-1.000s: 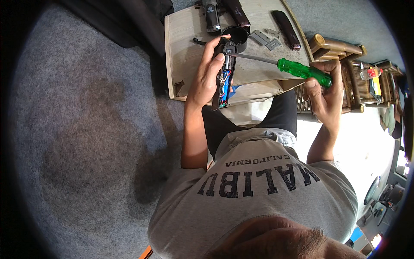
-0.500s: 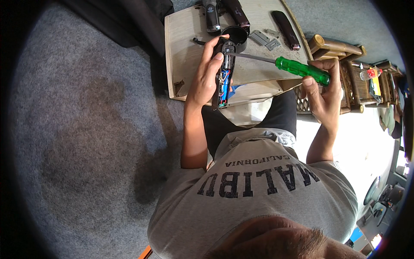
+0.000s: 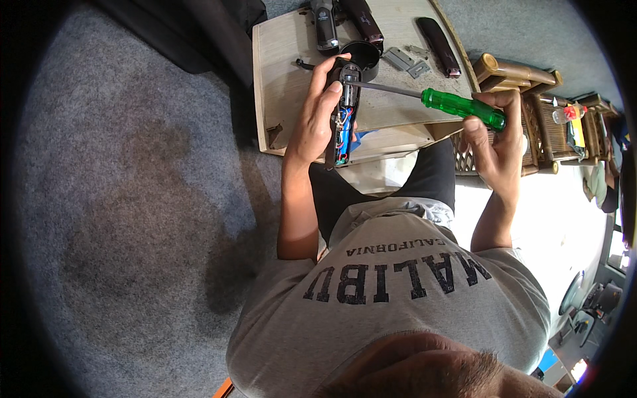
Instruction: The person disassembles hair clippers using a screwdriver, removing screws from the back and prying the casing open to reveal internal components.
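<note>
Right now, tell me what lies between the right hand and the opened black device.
In the head view, a green-handled screwdriver spans that stretch: the right hand grips its handle; its shaft reaches the device.

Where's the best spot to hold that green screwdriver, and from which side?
The green screwdriver is probably best held by its thick handle, coming from the right, where the right hand grips it. It lies nearly sideways: the thin metal shaft points left, its tip at the opened black device, so the handle end looks easiest to reach.
</note>
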### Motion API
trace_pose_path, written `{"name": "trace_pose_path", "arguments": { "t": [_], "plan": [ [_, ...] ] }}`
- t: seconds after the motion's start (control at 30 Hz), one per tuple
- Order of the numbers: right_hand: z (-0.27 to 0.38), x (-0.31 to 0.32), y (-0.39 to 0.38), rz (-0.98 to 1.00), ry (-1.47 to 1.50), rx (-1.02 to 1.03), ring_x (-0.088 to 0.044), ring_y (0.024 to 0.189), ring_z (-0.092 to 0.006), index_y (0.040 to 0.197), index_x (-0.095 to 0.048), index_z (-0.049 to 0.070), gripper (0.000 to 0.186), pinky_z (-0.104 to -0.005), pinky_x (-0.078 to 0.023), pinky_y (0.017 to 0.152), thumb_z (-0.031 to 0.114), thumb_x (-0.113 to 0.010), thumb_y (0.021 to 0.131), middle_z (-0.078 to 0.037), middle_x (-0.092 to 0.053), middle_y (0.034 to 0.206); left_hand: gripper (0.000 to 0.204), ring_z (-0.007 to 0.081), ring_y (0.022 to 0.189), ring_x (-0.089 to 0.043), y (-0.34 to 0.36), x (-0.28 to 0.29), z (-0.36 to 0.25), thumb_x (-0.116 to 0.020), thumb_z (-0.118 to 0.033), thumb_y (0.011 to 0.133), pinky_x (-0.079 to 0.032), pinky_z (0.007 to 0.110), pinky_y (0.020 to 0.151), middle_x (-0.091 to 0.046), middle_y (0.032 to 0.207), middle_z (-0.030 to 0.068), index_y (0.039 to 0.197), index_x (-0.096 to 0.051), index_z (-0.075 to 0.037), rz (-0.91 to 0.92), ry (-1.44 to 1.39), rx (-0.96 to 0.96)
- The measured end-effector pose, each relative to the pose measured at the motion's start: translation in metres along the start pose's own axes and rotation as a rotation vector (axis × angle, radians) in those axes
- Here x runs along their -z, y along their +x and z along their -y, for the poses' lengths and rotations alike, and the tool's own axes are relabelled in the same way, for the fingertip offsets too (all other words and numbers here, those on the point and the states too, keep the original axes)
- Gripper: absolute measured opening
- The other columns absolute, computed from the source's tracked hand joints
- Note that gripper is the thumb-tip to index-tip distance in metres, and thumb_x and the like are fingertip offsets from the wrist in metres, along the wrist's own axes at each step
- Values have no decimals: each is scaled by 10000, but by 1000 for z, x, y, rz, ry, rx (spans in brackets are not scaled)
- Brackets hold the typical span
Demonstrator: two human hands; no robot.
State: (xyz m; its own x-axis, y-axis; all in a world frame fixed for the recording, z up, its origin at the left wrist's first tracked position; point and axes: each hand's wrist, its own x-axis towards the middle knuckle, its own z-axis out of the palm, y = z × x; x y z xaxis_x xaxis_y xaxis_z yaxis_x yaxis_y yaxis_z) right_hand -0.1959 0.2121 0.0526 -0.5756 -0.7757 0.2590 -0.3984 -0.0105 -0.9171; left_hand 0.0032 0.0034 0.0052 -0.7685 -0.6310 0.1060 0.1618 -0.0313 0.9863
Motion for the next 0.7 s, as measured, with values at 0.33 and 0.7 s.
{"name": "trace_pose_path", "arguments": {
  "t": [0.33,0.7],
  "plan": [
    [-3,1,1,76,16,-223,-633,1006,-175,1265,-416,15,521,-302,-520,838,241,-777,964,-149,-633,1107,488,142,617,-634,1,3,0,-403,-251,1073,-572,303,541,-609,931,79,1548,-398,-141,18,34,7],
    [-12,-13,3,-93,197,277,-674,756,-157,1163,-499,-18,471,-294,-546,701,275,-800,950,-137,-671,957,483,142,609,-637,1,3,1,-402,-252,1075,-568,298,540,-608,907,67,1547,-400,-148,27,44,2]
  ]
}}
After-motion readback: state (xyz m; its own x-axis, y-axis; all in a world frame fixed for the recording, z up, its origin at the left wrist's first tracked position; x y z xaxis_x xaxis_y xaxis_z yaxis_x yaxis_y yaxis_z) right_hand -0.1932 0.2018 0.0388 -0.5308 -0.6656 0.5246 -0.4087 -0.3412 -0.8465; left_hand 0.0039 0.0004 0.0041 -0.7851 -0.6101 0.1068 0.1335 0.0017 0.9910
